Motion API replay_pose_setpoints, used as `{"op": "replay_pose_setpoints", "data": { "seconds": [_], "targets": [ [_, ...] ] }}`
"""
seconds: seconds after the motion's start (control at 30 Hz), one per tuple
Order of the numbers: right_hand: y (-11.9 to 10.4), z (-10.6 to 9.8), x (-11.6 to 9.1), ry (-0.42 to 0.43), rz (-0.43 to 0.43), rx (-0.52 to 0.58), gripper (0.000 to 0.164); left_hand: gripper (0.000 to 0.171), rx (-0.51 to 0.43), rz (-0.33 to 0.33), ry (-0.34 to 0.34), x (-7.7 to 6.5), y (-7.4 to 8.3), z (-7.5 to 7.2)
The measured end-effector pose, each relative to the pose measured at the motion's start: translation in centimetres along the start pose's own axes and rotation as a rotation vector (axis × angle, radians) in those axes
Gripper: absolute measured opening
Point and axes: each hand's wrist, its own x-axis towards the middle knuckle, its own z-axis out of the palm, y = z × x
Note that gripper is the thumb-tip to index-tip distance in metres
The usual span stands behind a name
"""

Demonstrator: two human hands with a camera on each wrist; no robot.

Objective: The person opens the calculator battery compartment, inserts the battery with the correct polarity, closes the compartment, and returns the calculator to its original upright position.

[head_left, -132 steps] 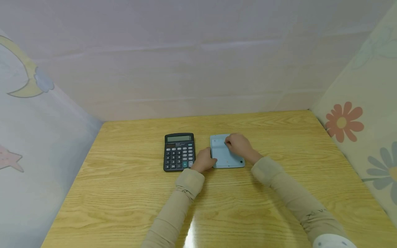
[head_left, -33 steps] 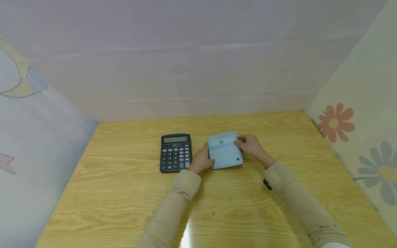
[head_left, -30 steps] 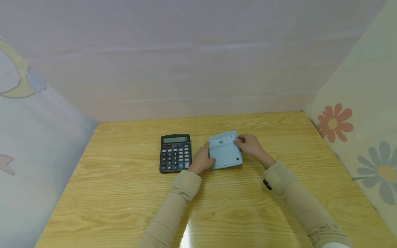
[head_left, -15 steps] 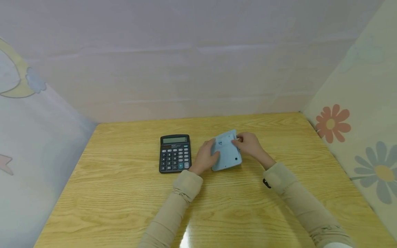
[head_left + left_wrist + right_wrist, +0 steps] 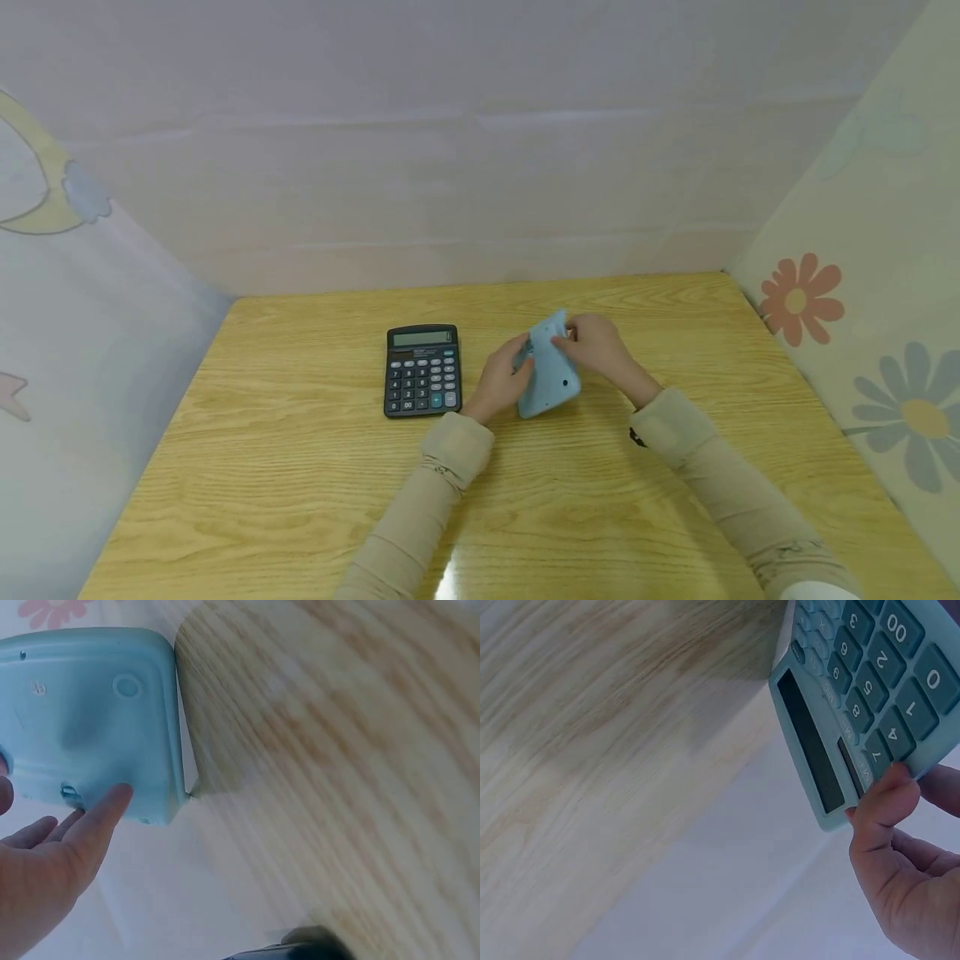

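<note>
A light-blue calculator [image 5: 550, 375] is tilted up on its side between both hands, its back toward the head view. My left hand [image 5: 501, 379] holds its left edge, thumb against the back; the left wrist view shows that thumb on the blue back shell [image 5: 97, 712] and the fingers partly hidden at the edge. My right hand [image 5: 598, 346] pinches the upper right edge. From the right wrist, the keys and dark display of the blue calculator [image 5: 870, 682] are visible, with a fingertip of the right hand [image 5: 907, 862] near the 7 key.
A black calculator [image 5: 423, 371] lies face up just left of the left hand, its display lit with a digit. The wooden table [image 5: 300, 500] meets a pale wall at the back, and patterned cloth walls [image 5: 847, 275] stand on both sides.
The blue calculator lay face down earlier, with the right hand on its back. Since then the right hand took its right edge, and that side has risen. The left thumb moved further onto the back.
</note>
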Motion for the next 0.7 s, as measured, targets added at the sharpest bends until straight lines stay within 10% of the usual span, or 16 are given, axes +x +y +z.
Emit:
{"op": "replay_pose_setpoints", "data": {
  "seconds": [0.37, 0.7],
  "targets": [
    [0.5, 1.2, 0.6, 0.088, -0.166, 0.167, 0.024, 0.046, -0.046, 0.031, 0.09, -0.3, -0.2, -0.1],
    [-0.7, 1.8, 0.6, 0.011, 0.041, 0.448, 0.035, 0.045, -0.058, -0.03, 0.139, -0.5, -0.5, -0.2]
  ]
}}
